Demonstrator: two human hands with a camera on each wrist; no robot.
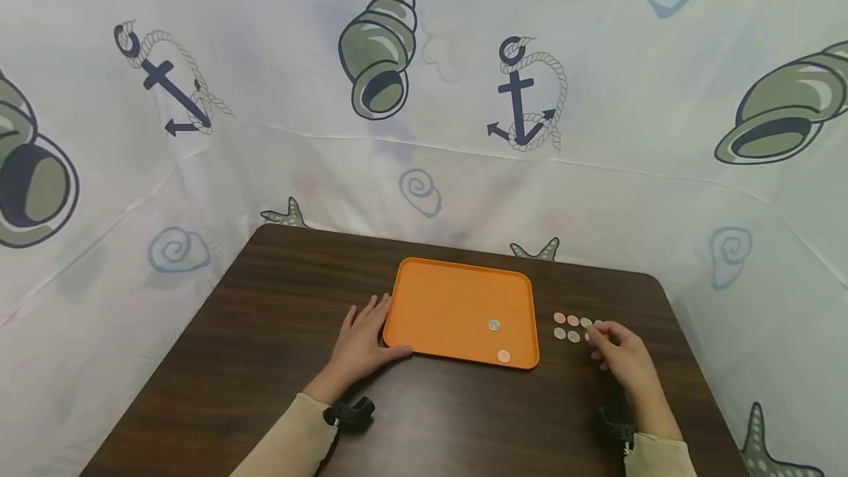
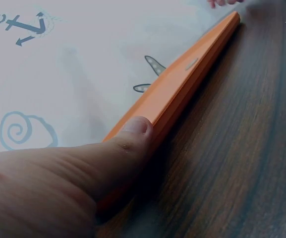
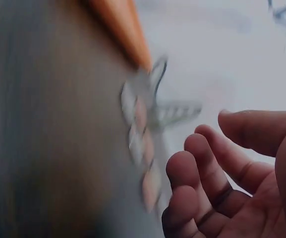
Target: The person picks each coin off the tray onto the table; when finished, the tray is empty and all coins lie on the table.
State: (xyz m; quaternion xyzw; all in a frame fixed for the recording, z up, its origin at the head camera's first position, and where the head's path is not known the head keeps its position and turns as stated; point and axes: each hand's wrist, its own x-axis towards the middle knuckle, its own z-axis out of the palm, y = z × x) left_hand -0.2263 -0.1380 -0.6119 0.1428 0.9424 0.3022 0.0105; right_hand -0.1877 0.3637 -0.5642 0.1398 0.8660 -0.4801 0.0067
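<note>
Head view shows the left hand (image 1: 361, 344) lying flat on the counter (image 1: 252, 359) against the left edge of the orange tray (image 1: 457, 300), fingers straight along the rim and the thumb pressed to the tray's near left corner. The left wrist view confirms it: the thumb (image 2: 133, 136) rests on the tray's outer rim (image 2: 182, 84), pressing rather than gripping, apparently to keep the tray from sliding. The hand is relaxed and holds nothing.

The right hand (image 1: 623, 355) sits near the right edge of the counter, fingers loosely curled, its fingertips at the near right end of a small group of coins (image 1: 571, 327). In the right wrist view the fingers (image 3: 197, 163) are bent with an empty gap between them and the thumb, and the coins (image 3: 140, 144) lie just beyond them, blurred. Whether a fingertip touches a coin cannot be told; no coin is pinched as far as these pictures show.

The coins lie in two short rows on the bare counter just beside the tray's right edge, some copper-coloured, some silver, close together but flat and not stacked. Inside the tray lie two more: a silver coin (image 1: 493, 325) toward the near right part and a copper coin (image 1: 504, 356) near the near right corner, apart from each other.

The dark wood-grain counter is surrounded by a white cloth backdrop (image 1: 464, 94) printed with anchors, shells and starfish. Both wrists carry a black camera mount over beige sleeves.
</note>
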